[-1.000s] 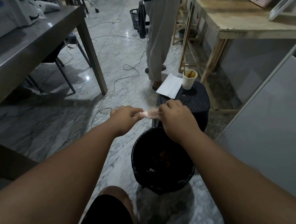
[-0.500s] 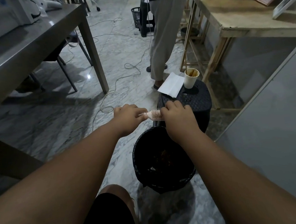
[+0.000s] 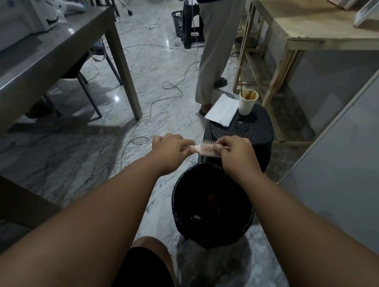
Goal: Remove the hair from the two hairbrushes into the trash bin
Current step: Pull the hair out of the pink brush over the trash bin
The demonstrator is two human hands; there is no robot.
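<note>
A small pink hairbrush (image 3: 206, 150) lies level between my two hands, bristles up, just beyond the far rim of the trash bin. My left hand (image 3: 171, 152) is closed around its handle end. My right hand (image 3: 234, 155) grips the head end with fingers pinched on the bristles; whether hair is between them I cannot tell. The black trash bin (image 3: 212, 205), lined with a dark bag, stands on the floor below my hands with some debris inside. A second hairbrush is not in view.
A black plastic stool (image 3: 245, 128) behind the bin carries a white paper (image 3: 221, 113) and a paper cup (image 3: 248, 102). A person's legs (image 3: 216, 50) stand beyond it. Metal table (image 3: 45, 52) at left, wooden table (image 3: 323, 24) at right, cables (image 3: 159, 96) on the marble floor.
The brush has turned so more of its bristles show between my hands. Both hands stay over the bin, almost in place.
</note>
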